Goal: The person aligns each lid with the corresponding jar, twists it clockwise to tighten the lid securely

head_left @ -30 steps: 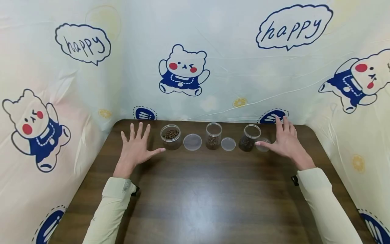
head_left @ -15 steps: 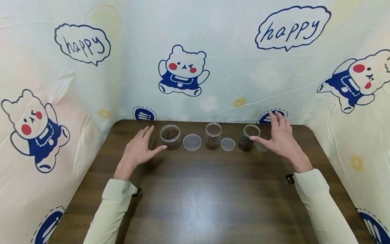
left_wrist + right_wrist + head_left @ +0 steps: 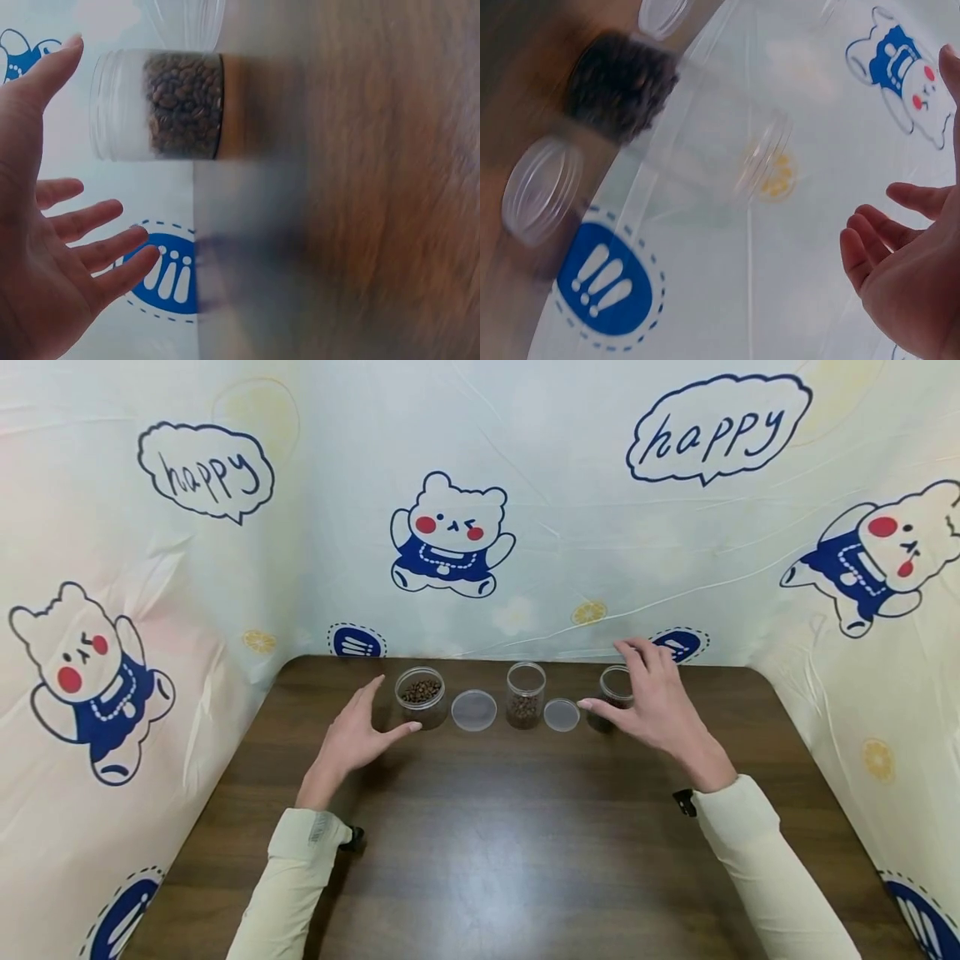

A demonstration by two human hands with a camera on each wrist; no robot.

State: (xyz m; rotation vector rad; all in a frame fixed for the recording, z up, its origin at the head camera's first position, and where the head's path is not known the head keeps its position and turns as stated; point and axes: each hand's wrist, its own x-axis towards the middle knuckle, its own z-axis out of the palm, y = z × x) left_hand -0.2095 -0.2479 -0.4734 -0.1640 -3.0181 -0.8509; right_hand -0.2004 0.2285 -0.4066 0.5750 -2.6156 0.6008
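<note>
A clear jar of brown coffee beans stands uncapped at the far left of a row. My left hand spreads beside its left side, thumb in front; the left wrist view shows a gap between fingers and jar. At the row's right end is a taller jar of dark beans, partly hidden in the head view by my right hand. In the right wrist view that hand's relaxed fingers are apart from the jar and hold nothing.
Between them stands a narrow jar of beans, with flat clear lids lying among the jars. Another lid lies beside the dark-bean jar. A patterned cloth rises behind the brown table.
My right hand has moved left from beside the dark-bean jar to over it. The left hand has drawn its fingers together and shifted slightly right toward the left jar.
</note>
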